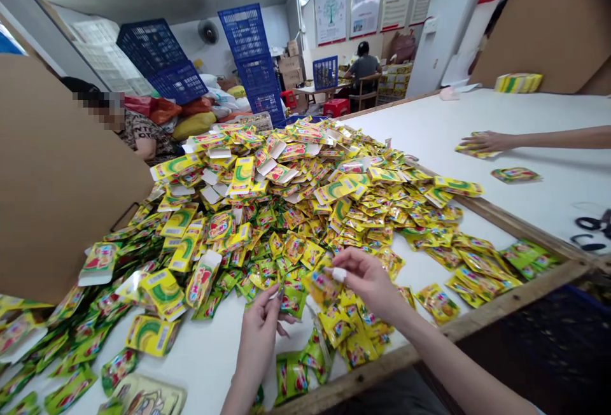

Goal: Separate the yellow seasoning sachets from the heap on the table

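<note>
Sachets [286, 211] lie heaped across the desk [525, 116], and the left hand [260, 338] reaches among them with loose, empty fingers. Just right of it, the right hand [367, 278] pinches one sachet [322, 284] at its corner; that light grip could let it slip, I'd say, while strays near the rim [477, 319] might slide off.

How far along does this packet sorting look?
Early, it seems. Done: a few packets lie gathered near the table edge. In hand: the right hand pinches one yellow packet, with the left hand beside it. Left: a big heap of packets covers the table.
</note>
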`<state>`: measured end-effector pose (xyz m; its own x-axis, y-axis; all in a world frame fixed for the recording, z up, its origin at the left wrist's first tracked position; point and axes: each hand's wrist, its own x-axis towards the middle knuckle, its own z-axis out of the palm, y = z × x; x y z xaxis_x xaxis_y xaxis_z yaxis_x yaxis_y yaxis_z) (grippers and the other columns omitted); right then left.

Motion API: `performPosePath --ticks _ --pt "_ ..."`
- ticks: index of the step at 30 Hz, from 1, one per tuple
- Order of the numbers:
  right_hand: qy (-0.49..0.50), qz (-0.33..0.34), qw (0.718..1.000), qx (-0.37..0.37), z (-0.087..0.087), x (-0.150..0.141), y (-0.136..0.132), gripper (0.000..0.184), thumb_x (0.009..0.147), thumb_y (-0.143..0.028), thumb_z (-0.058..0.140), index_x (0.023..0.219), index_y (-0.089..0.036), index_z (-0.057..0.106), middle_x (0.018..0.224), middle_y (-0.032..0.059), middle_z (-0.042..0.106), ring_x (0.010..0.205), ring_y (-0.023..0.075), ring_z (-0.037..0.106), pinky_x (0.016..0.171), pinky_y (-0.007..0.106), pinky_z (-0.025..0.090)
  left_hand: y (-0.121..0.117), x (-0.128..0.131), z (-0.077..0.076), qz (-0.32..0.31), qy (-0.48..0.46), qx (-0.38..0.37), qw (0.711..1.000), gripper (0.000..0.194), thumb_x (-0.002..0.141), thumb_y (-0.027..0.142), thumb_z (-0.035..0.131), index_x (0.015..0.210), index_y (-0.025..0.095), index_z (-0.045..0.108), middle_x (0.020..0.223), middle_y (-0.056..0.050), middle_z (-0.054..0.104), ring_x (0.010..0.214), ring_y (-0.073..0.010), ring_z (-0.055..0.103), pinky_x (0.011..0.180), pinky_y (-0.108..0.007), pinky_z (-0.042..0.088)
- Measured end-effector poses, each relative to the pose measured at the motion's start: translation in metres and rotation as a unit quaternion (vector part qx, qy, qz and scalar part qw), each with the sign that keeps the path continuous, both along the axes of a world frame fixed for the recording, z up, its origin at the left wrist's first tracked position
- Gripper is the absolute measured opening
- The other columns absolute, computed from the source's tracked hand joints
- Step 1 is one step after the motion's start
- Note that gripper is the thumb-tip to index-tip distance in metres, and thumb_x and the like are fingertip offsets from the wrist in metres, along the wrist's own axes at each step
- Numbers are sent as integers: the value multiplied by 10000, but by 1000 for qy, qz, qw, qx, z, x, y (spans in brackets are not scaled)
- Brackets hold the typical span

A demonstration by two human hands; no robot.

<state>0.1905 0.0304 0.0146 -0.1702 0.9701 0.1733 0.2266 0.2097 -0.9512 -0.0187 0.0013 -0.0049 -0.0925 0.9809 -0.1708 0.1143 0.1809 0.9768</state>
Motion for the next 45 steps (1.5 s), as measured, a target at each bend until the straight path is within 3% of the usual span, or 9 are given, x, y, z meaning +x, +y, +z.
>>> performPosePath --ticks 8,15,20,25,30,34,38,41,45 --pt "-59 83 988 114 5 -25 -11 231 770 -35 430 863 -183 582 770 14 609 723 139 559 675 257 429 -13 19 17 -54 -111 -40 992 527 675 530 622 999 114 598 617 -31 681 488 -179 630 401 -261 488" --pt "-46 -12 997 60 2 -14 -16 512 753 -184 565 1227 -237 377 1055 65 502 768 157 510 574 246 442 -17 18 16 -13 -77 2 997 410 618 340 738 945 125 618 686 -12 696 438 -109 571 461 -241 505" --pt "-72 15 990 118 2 -15 -24 336 722 -91 533 1028 -229 517 1043 57 512 793 159 522 644 266 449 -19 24 11 1 -76 20 997 367 630 334 725 927 157 602 742 -12 695 510 -128 600 498 -242 514" --pt "100 19 993 -60 0 -29 -24 32 811 -224 488 791 -198 487 647 -31 537 542 116 547 507 242 475 -19 28 5 -13 -84 13 996 385 633 353 726 945 155 618 766 -19 674 450 -80 497 445 -208 447" --pt "268 10 934 -237 -12 -35 -18 296 773 -469 514 816 -232 342 457 -105 492 359 126 551 365 216 441 -19 26 -11 -57 -145 -2 988 319 692 386 678 930 173 675 654 18 616 493 -70 424 478 -179 369" --pt "257 7 939 -228 -7 -21 -11 299 755 -458 540 797 -229 354 482 -120 445 299 72 446 307 157 322 -14 17 -11 -14 -49 19 999 324 700 437 646 846 154 706 561 26 556 487 -85 402 457 -180 345" --pt "32 130 991 -26 20 -4 -6 18 800 -189 496 791 -197 483 645 -46 514 518 83 495 478 188 383 -8 8 1 -86 1 9 996 342 702 460 630 844 159 710 627 -5 595 575 -125 489 486 -196 403" --pt "-227 258 927 149 38 -2 -5 226 750 -15 436 841 -186 552 840 19 575 777 137 545 671 235 408 -10 9 7 -134 -50 -55 988 425 727 512 577 983 183 661 590 16 536 576 -140 509 499 -237 462" --pt "-344 288 873 191 45 -9 -5 261 767 -25 434 932 -180 564 895 35 581 724 134 554 613 222 390 -18 14 12 -188 -115 -118 968 597 700 591 555 1136 183 554 491 68 418 462 -117 456 456 -249 458"
